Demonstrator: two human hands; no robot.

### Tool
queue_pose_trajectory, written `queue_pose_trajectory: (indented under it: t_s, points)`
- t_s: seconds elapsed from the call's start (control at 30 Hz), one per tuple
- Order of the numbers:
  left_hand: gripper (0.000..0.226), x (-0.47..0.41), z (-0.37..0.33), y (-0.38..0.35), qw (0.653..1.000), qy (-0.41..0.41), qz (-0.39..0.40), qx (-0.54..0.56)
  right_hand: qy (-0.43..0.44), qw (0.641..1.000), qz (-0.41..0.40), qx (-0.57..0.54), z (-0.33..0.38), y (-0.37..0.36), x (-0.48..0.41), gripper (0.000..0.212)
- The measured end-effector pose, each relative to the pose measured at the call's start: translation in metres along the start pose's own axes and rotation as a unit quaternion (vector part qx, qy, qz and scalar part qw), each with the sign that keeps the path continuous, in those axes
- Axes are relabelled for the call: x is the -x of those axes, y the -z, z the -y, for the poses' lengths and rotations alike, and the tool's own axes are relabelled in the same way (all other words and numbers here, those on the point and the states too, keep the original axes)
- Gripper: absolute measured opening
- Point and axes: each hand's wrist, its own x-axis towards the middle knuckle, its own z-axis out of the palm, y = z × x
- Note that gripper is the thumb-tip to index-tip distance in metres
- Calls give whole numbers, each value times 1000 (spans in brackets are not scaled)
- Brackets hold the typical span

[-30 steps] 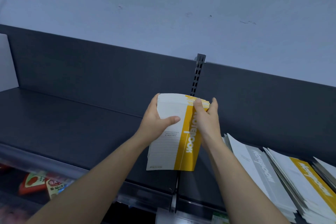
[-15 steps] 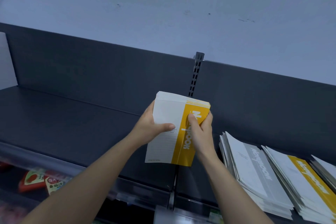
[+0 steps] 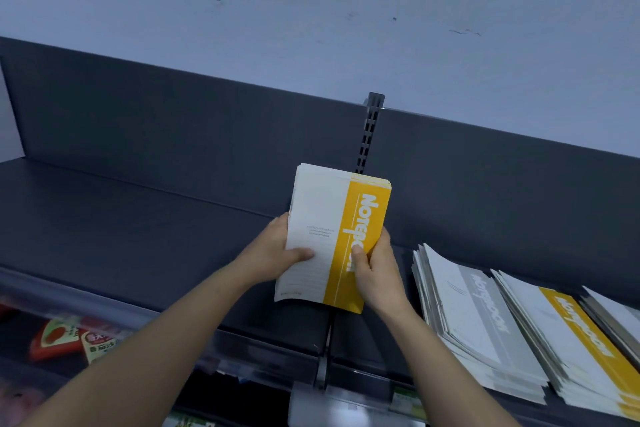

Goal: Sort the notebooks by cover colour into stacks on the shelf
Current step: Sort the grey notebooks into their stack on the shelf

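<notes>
Nearest the camera, at lower left, red food packets [image 3: 59, 340] lie on a lower level beneath the dark grey shelf [image 3: 138, 236]. Two bare forearms reach up and forward from the bottom edge.

The left hand [image 3: 277, 253] grips the white side of a bundle of yellow-banded notebooks [image 3: 332, 218], thumb across the front cover. The right hand [image 3: 379, 270] clasps the yellow side, thumb pressed on the printed band. The bundle stands nearly upright over the seam between two shelf sections; whether its lower edge touches the shelf cannot be told.

To the right, a fanned stack of grey-banded notebooks [image 3: 485, 322] lies on the shelf, and beside it a stack of yellow-banded notebooks [image 3: 571, 333].

Behind, a slotted upright [image 3: 369, 135] divides the dark back panel [image 3: 173, 121].

The step appears to be squaring up the gathered yellow set. The next move likely calls for laying it flat as one yellow stack, keeping both grips firm so the covers stay aligned.
</notes>
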Motion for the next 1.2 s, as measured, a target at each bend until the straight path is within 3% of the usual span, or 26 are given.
queue_pose_trajectory:
  t_s: [0.2,0.5,0.63,0.9,1.2]
  points:
    - [45,-7,-12,3,995,98,19,29,-59,998,18,-16,8,12,-13,34]
    - [58,-13,-3,-2,971,227,59,-51,-163,982,93,33,-5,-5,-19,34]
    - [47,-15,6,-1,965,229,109,-64,-185,973,125,59,-9,-14,-17,32]
    - [46,-16,8,-2,955,239,128,-123,-192,962,160,113,-13,-22,-16,30]
    - [54,-18,6,-8,922,222,115,-294,-187,938,162,243,-12,-22,-16,39]
